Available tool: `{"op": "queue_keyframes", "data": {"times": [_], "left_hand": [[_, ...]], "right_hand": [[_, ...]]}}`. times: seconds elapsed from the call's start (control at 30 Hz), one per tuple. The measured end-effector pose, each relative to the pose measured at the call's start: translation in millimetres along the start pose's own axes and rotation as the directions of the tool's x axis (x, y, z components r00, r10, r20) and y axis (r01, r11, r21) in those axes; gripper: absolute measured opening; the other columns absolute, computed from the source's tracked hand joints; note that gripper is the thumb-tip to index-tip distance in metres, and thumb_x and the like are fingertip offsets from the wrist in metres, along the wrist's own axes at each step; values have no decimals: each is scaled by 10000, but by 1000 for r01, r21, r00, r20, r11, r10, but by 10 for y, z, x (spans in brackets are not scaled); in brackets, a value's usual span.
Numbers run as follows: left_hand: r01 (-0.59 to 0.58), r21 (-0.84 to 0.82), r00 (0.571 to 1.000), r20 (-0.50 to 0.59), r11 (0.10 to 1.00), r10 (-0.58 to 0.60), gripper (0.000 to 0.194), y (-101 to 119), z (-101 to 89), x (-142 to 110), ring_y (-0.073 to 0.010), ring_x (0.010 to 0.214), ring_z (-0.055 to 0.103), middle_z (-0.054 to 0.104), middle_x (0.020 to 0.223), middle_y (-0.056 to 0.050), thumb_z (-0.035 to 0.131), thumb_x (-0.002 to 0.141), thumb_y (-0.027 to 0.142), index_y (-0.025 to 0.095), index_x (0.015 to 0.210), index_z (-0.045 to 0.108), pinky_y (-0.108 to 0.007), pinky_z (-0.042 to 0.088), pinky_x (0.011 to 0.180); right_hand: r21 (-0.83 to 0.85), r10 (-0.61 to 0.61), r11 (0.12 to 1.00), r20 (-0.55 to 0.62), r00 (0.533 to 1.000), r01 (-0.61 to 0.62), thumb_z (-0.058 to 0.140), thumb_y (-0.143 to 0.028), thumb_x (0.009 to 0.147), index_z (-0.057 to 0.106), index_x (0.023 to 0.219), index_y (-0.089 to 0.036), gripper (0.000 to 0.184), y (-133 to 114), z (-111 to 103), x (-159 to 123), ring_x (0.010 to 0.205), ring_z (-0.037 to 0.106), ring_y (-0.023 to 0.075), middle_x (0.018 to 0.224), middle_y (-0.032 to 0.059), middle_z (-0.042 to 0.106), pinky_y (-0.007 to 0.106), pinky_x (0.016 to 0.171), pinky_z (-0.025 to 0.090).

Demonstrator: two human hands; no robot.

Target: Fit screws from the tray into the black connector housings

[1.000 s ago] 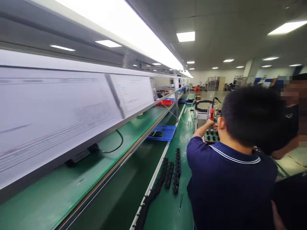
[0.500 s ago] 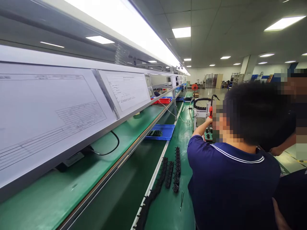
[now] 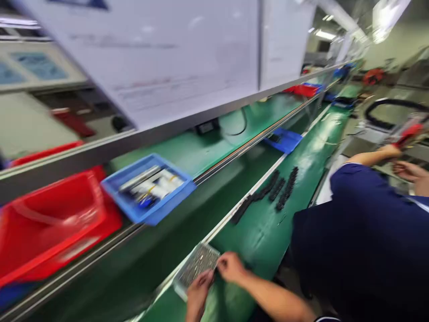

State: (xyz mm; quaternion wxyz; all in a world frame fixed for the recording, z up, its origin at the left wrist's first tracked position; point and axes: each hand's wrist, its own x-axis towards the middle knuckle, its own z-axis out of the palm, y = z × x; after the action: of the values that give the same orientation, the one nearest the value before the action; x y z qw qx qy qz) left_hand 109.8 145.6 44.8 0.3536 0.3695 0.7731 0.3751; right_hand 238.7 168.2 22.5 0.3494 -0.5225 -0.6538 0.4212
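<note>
A clear box (image 3: 181, 291) full of small metal parts sits on the green bench beside the white rail. My left hand (image 3: 199, 288) is at the box's near side, with fingers pinched together over its edge. Just to its right, my right hand (image 3: 230, 267) is also closed in a pinch, its fingertips close to the left hand's and by the box's corner. Whatever lies between the fingers is too small and blurred to name. Farther along the bench lie rows of black parts (image 3: 287, 190) and a pair of thin tweezers (image 3: 282, 218).
A co-worker in a dark blue shirt (image 3: 348, 241) stands close on the right, one hand around a red tool (image 3: 409, 134). On the left shelf are a red bin (image 3: 56, 219) and a blue tray (image 3: 152, 217) of tubes. A blue tray (image 3: 291, 142) rests farther off.
My view has swung left and down, with blur. Both my hands and the box of metal parts now show; neither was in view earlier. The co-worker's second hand is now visible.
</note>
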Motion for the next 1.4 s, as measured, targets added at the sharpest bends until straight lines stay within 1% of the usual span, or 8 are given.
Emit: {"op": "queue_keyframes", "data": {"times": [0.13, 0.3, 0.43, 0.67, 0.9, 1.1, 1.3, 1.4], "left_hand": [[194, -200, 939, 320, 960, -124, 336, -569, -46, -202, -259, 770, 735, 766, 768, -52, 858, 599, 431, 180, 802, 766, -403, 620, 777], [133, -103, 941, 325, 986, -93, 193, -818, 413, -215, -229, 835, 736, 778, 894, -107, 769, 702, 214, 148, 884, 774, -387, 597, 859], [51, -16, 923, 383, 999, -41, 326, -866, 665, -247, -176, 772, 716, 769, 844, -71, 666, 771, 123, 123, 1091, 732, -315, 580, 793], [-136, 202, 893, 448, 970, 32, 326, -869, 819, -204, -151, 732, 686, 756, 805, -27, 610, 836, 147, 154, 1144, 716, -283, 531, 785], [-120, 238, 887, 461, 964, -4, 337, -799, 857, -242, -151, 710, 685, 760, 793, -30, 633, 820, 126, 153, 1147, 711, -273, 523, 776], [-96, 252, 912, 411, 963, -16, 297, -753, 891, -228, -162, 732, 692, 753, 771, -28, 650, 819, 163, 172, 1106, 730, -296, 528, 823], [-111, 252, 924, 381, 961, 7, 263, -745, 913, -240, -155, 745, 697, 755, 783, -24, 665, 814, 157, 188, 1063, 743, -290, 529, 827], [-93, 217, 922, 387, 972, 2, 256, -743, 919, -249, -147, 728, 700, 758, 766, -13, 694, 788, 140, 188, 1033, 751, -279, 529, 818]], "right_hand": [[88, 234, 970, -55, 971, -229, 578, -326, 841, 708, 1024, -191, 262, 646, -468, -378, 828, 695, 212, 907, 69, 751, 319, 738, 554], [49, 332, 942, -1, 943, -332, 611, -409, 816, 613, 1176, -184, 425, 1206, -897, -760, 804, 685, 215, 911, 78, 741, 338, 722, 561], [44, 345, 937, 40, 938, -347, 634, -391, 799, 541, 1263, -197, 511, 1214, -808, -977, 797, 694, 213, 903, 66, 746, 347, 734, 564], [-33, 331, 944, 70, 941, -329, 616, -338, 791, 491, 1297, -214, 536, 1160, -695, -922, 791, 707, 209, 856, 24, 746, 352, 788, 552], [-211, 404, 902, 103, 909, -376, 607, -263, 765, 422, 1347, -206, 613, 1046, -666, -848, 770, 708, 212, 760, -20, 733, 335, 795, 514], [-227, 550, 817, 30, 834, -530, 660, -289, 731, 425, 1339, -170, 663, 1051, -619, -774, 880, 715, 243, 769, 9, 743, 344, 833, 497], [-312, 447, 856, 49, 893, -412, 629, -235, 756, 399, 1393, -190, 679, 1021, -574, -796, 832, 720, 229, 765, -9, 736, 312, 779, 489], [-305, 459, 856, 78, 885, -417, 667, -259, 746, 405, 1402, -192, 709, 1047, -666, -805, 830, 723, 235, 766, -5, 741, 318, 772, 496]]}}
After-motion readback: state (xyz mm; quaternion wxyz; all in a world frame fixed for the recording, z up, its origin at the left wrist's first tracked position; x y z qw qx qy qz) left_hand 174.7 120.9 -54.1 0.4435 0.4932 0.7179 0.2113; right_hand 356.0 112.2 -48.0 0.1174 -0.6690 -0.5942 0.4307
